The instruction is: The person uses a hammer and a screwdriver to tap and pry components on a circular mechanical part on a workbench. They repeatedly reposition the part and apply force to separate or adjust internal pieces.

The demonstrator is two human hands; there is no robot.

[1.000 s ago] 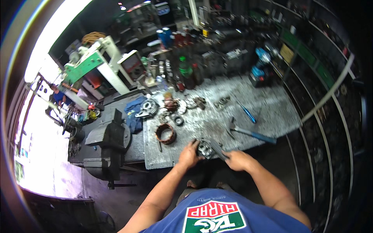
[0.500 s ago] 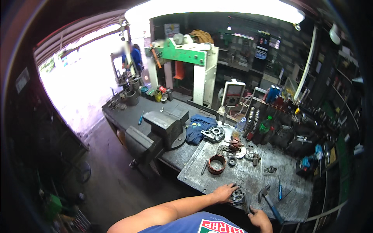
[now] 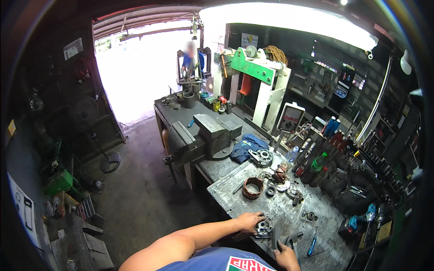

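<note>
View swung left, doorway [image 3: 140,81] nearer centre, hammer [image 3: 294,236] (apart before) now just beside right hand [image 3: 286,259]

Cropped near — blurred far
The lower edge cuts off the right wrist [image 3: 291,267] and blue shirt [image 3: 203,260]; the left hand [image 3: 249,222] hides one side of the round metal part [image 3: 263,229] — and the far person's head [image 3: 190,49] is blurred.

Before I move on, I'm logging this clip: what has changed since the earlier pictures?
The view has swung to the person's left, bringing the vise nearer the picture's middle. Nothing was visibly picked up or let go. The left hand stays on the round metal part, the right hand on the long dark piece; the copper-wound ring stays in place.
</note>
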